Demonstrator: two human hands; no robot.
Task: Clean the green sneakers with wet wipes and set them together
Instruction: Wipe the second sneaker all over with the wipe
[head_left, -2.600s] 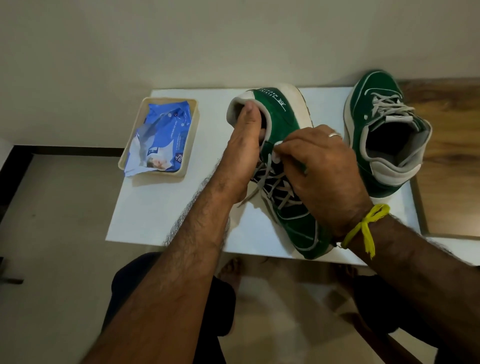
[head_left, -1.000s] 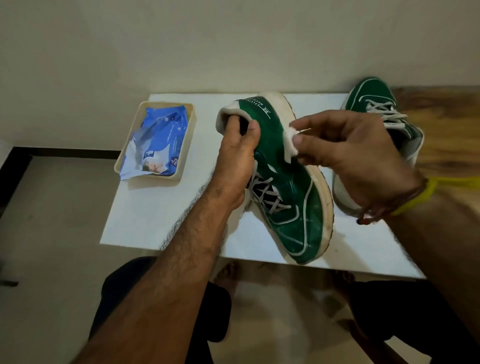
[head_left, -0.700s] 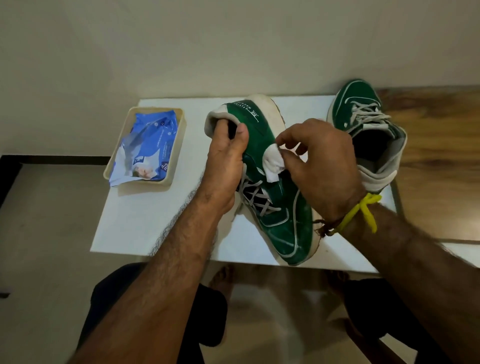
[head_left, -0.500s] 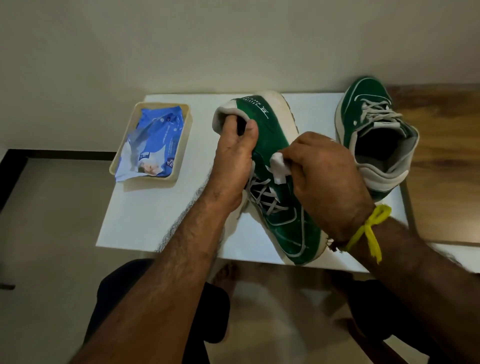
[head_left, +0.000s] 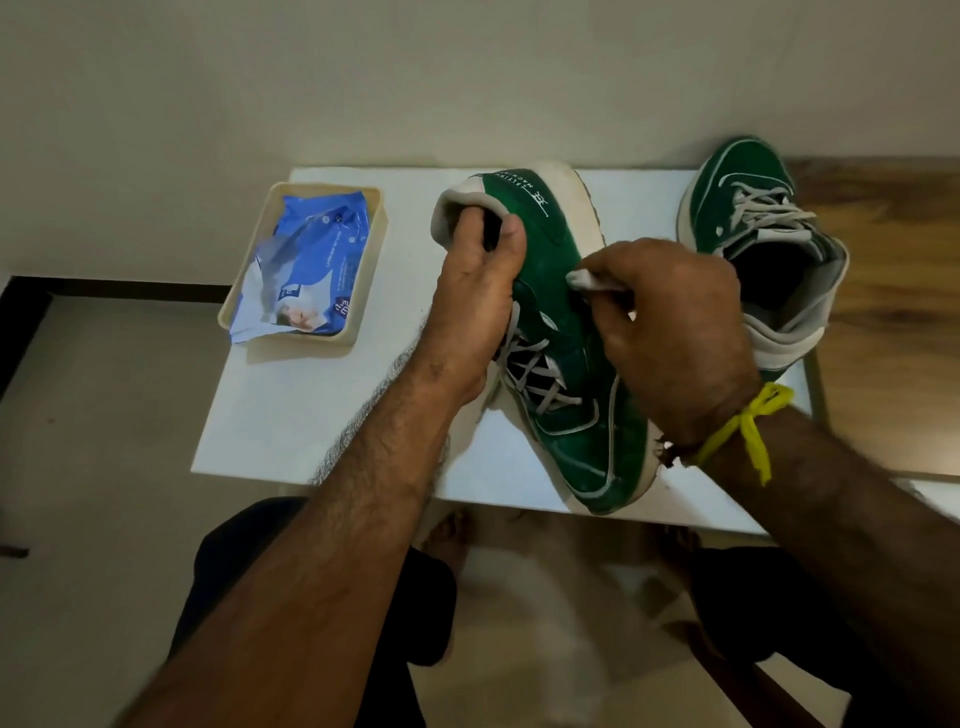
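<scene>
Head view: on the white table (head_left: 322, 415), the left hand (head_left: 470, 312) grips the heel collar of 1 green sneaker (head_left: 563, 364), fingers tucked inside the opening and thumb curled over the green side. That sneaker is tipped onto its side, toe toward the near table edge, heel toward the wall, pale sole facing right. The right hand (head_left: 670, 332) pinches a folded white wet wipe (head_left: 584, 278) between curled fingers and thumb and presses it against the sneaker's green upper, just behind the laces. A yellow thread (head_left: 748, 426) is tied round the right wrist.

The second green sneaker (head_left: 753, 244) stands upright on its sole at the table's far right corner, toe toward the wall, opening facing up, just beside the right hand and apart from the held sneaker.

At the table's far left sits a cream tray (head_left: 363, 291) holding a crumpled blue wipes packet (head_left: 306, 270). A wooden surface (head_left: 893, 312) adjoins the table on the right. Below the table edge, the person's dark-clad knees and bare feet show over a pale floor.
</scene>
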